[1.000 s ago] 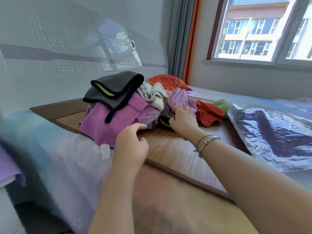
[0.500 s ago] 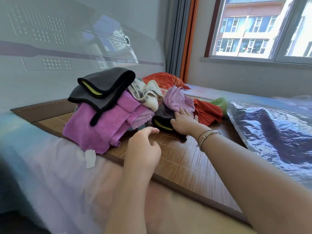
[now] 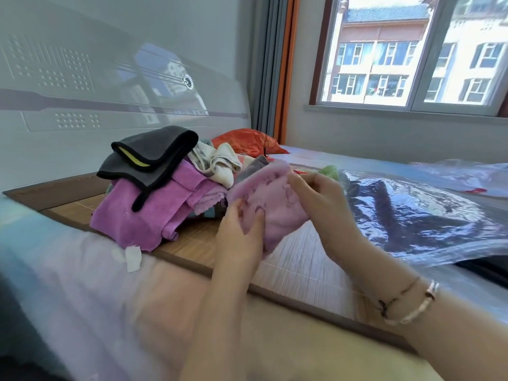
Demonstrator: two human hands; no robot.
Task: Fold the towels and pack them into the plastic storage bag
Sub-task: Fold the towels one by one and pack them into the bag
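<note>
The lilac towel [image 3: 270,207] is off the pile and held in the air between both hands, just above the bamboo mat [image 3: 299,259] on the bed. It hangs bunched, not yet spread, its long axis running roughly from lower left to upper right, from one hand up to the other. The left hand [image 3: 242,235] pinches its lower edge, thumb over the cloth and fingers curled behind. The right hand [image 3: 321,199] pinches the upper right part, fingers curled round a fold. Both hands are on it, so neither is nearer; the next move, as I judge it, is to draw the hands apart along that axis to open the cloth flat before folding.

The pile [image 3: 165,193] lies just to the left and behind, with a grey towel [image 3: 154,155] on top of a magenta towel [image 3: 143,215]. The bag [image 3: 412,213] lies to the right, on the right hand's side, flat and crinkled on the bed, with something dark seen through it. Its mouth cannot be made out from here.
</note>
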